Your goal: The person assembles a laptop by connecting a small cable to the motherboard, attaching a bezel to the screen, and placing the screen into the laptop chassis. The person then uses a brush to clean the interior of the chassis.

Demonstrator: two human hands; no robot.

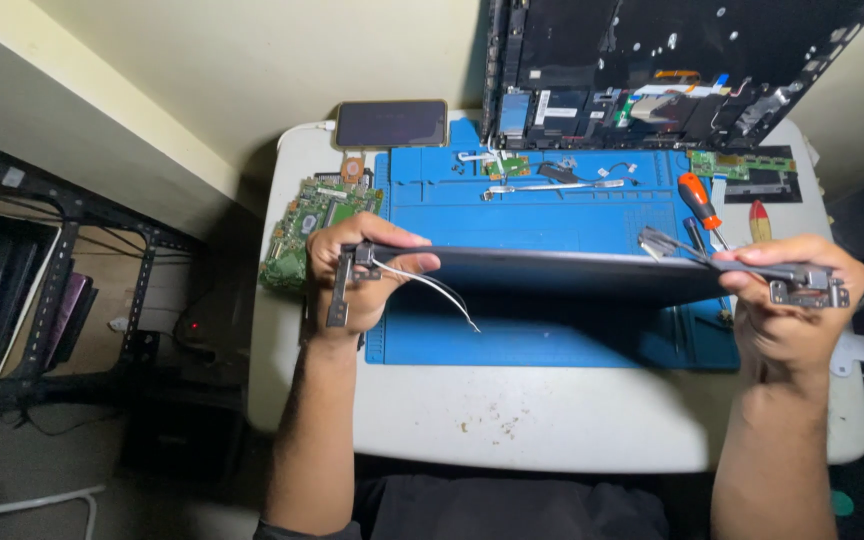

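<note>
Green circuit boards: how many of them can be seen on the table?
3: a large green board left of the blue mat, a small one on the mat's top edge, another at top right. Others may be hidden.

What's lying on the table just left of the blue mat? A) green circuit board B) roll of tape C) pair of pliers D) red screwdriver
A: a green circuit board lies on the white table beside the blue mat's left edge, just above the left hand, which with the right hand holds the laptop panel.
</note>
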